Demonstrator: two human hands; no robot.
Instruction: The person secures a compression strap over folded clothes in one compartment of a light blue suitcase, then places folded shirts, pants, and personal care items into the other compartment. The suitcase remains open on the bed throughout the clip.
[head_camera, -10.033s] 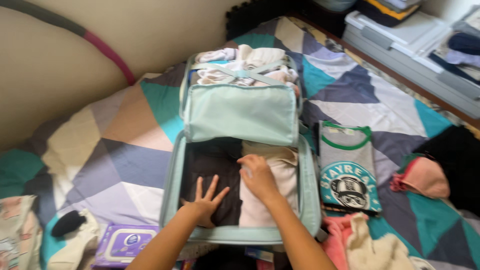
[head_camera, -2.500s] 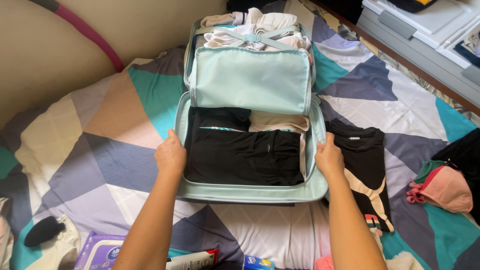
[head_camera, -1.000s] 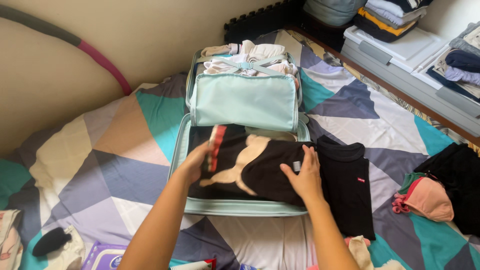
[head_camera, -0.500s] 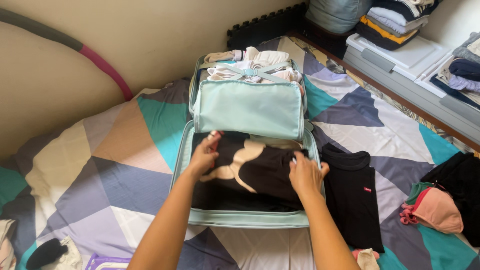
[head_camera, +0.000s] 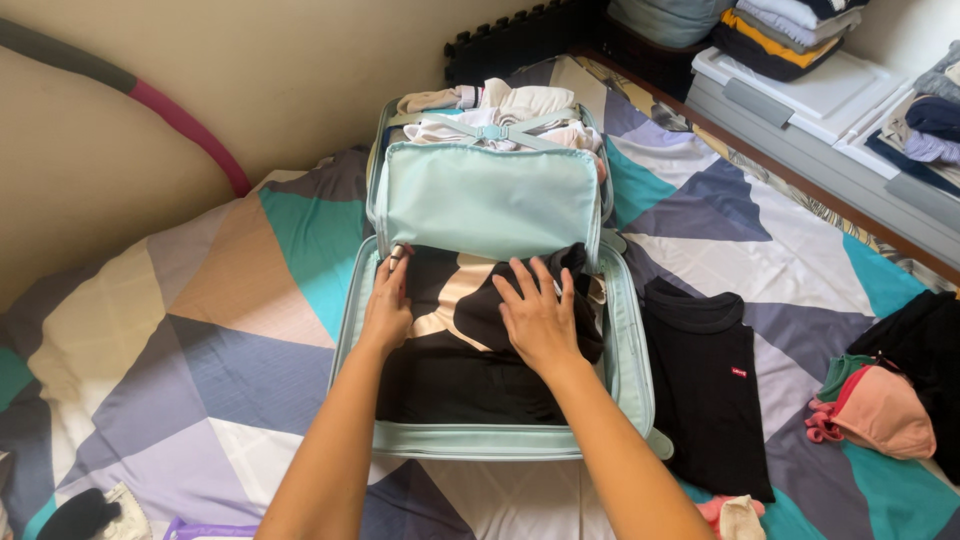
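A mint-green suitcase (head_camera: 628, 360) lies open on a bed. Its far half holds strapped light clothes under a mint divider flap (head_camera: 487, 198). In the near half lies a folded black shirt with a cream shape (head_camera: 470, 310) on top of other dark clothes. My left hand (head_camera: 387, 305) rests on the shirt's left edge by the suitcase wall, fingers curled at its corner. My right hand (head_camera: 537, 315) lies flat with fingers spread on the shirt's right part, pressing it down.
A folded black T-shirt (head_camera: 708, 380) lies right of the suitcase on the patterned bedspread (head_camera: 220, 300). A pink and green garment (head_camera: 868, 408) is at the far right. White storage boxes (head_camera: 830, 100) with stacked clothes stand beyond the bed. A wall runs along the left.
The black shirt with the cream shape has been brought from beside the suitcase into its near half. Both hands slid deeper toward the divider flap and now press on it.
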